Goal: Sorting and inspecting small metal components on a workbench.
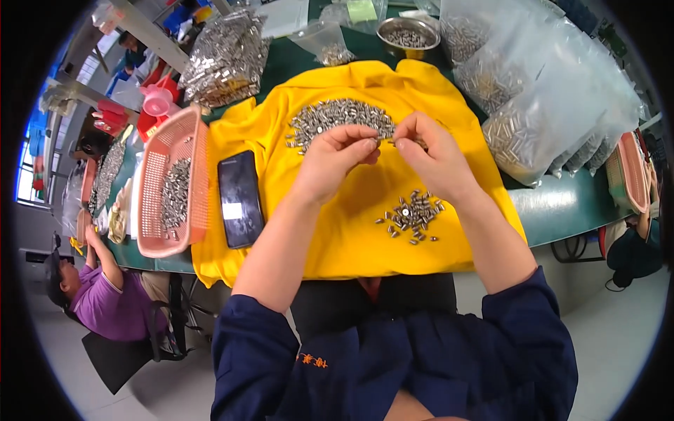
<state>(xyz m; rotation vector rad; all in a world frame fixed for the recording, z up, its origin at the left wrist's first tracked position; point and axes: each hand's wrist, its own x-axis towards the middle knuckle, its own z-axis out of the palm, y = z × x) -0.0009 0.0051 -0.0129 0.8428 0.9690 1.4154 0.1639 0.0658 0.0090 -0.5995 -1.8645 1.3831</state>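
Note:
Both hands meet over a yellow cloth [337, 231], fingertips almost touching. My left hand [335, 160] is closed in a pinch, with a tiny bit of metal showing at thumb and forefinger. Opposite it, my right hand [437, 163] pinches too, at the end of a small metal part; its curled fingers partly hide what they hold. Just beyond the fingertips spreads a large pile of small silver cylindrical metal parts [337, 116]. Nearer to me, below the right hand, lies a smaller heap of similar metal parts [413, 216], some with pointed ends.
Left of the cloth stands a pink plastic basket [199, 210] holding more parts. A black phone [240, 200] lies on the cloth beside it. Bulging bags of parts [519, 133] crowd the right; a metal bowl [408, 52] sits behind. A person in purple [116, 305] sits at left.

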